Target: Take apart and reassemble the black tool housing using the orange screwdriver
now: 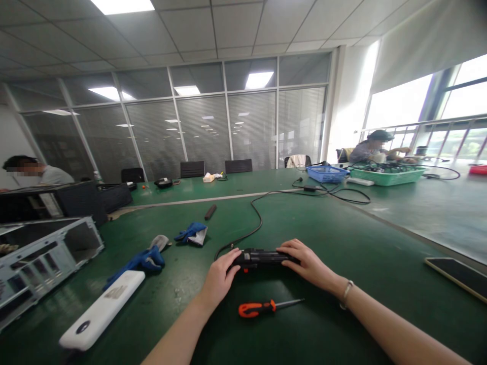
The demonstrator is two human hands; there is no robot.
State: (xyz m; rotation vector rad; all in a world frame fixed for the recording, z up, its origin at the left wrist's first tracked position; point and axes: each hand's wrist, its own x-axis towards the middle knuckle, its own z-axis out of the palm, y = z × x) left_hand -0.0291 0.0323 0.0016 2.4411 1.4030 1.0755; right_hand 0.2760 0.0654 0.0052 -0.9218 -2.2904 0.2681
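A long black device (262,257) lies on the green table (342,243) in front of me, with a black cable (258,218) running from its left end toward the far side. My left hand (220,276) grips its left end, fingers curled round it. My right hand (306,261) rests over its right end, fingers closed on the top. An orange-handled screwdriver (266,306) lies on the table just in front of the device, between my forearms, untouched.
A white power strip (101,317), blue gloves (146,259) (192,233) and an open computer case (38,258) lie to the left. A phone (458,276) sits at the right. Blue (327,173) and green baskets (386,176) stand far right, where a person sits; another person sits far left.
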